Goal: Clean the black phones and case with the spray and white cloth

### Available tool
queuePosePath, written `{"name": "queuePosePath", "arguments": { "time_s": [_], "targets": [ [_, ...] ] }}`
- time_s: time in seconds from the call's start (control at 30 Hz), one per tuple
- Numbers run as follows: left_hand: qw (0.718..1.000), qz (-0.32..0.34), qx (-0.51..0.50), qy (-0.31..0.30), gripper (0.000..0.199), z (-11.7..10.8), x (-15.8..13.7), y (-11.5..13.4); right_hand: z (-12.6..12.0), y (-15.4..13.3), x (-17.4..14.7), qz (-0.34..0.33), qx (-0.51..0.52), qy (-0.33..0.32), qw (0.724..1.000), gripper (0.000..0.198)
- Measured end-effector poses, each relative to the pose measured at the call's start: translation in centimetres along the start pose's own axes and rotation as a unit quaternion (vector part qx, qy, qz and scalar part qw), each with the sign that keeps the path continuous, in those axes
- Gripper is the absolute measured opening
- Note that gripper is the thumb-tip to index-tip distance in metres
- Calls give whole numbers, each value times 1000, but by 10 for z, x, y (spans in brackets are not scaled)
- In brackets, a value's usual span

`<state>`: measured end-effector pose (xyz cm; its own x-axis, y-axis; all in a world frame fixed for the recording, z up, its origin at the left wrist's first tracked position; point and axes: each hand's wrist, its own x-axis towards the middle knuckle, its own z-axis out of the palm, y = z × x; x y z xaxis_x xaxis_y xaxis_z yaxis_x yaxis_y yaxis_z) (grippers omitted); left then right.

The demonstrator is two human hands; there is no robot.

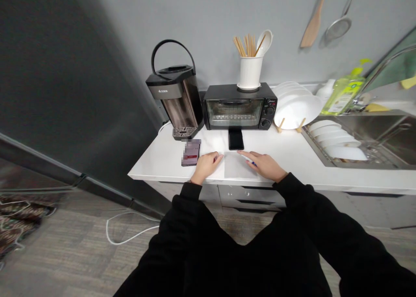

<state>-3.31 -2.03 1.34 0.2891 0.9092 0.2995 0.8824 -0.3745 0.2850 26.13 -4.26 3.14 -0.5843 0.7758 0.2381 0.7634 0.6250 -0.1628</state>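
Closed around a slim, partly blue pen (pixel 254 163), the right hand (pixel 264 164) points toward the black rectangular phone (pixel 236 139) at ten o'clock; the left hand (pixel 207 164), grip unclear, lies at nine.

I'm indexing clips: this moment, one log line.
left hand: beside lit phone | right hand: over paper, near black phone | rear: toaster oven

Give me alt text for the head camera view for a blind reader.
A person's right hand is over a pale sheet on a white counter, index finger at the near end of a dark phone. The left hand is beside a second phone, its screen lit. Behind stand a toaster oven and a dispenser; white dishes sit in a sink at right.
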Motion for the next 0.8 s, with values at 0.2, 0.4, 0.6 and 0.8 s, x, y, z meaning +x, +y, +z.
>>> {"name": "queuePosePath", "arguments": {
  "time_s": [0.2,0.4,0.6,0.8],
  "targets": [
    [1000,-6,-9,4,43,2,0,0,6,3,-1,7,-46,-7,999,40],
    [1000,-8,-13,5,43,0,0,1,4,0,-2,51,-88,-5,995,44],
    [1000,-9,-12,7,43,0,-1,1,8,6,0,23,-84,3,996,47],
    [1000,-6,-15,9,43,1,0,-1,16,10,0,25,-109,2,994,44]
  ]
}}
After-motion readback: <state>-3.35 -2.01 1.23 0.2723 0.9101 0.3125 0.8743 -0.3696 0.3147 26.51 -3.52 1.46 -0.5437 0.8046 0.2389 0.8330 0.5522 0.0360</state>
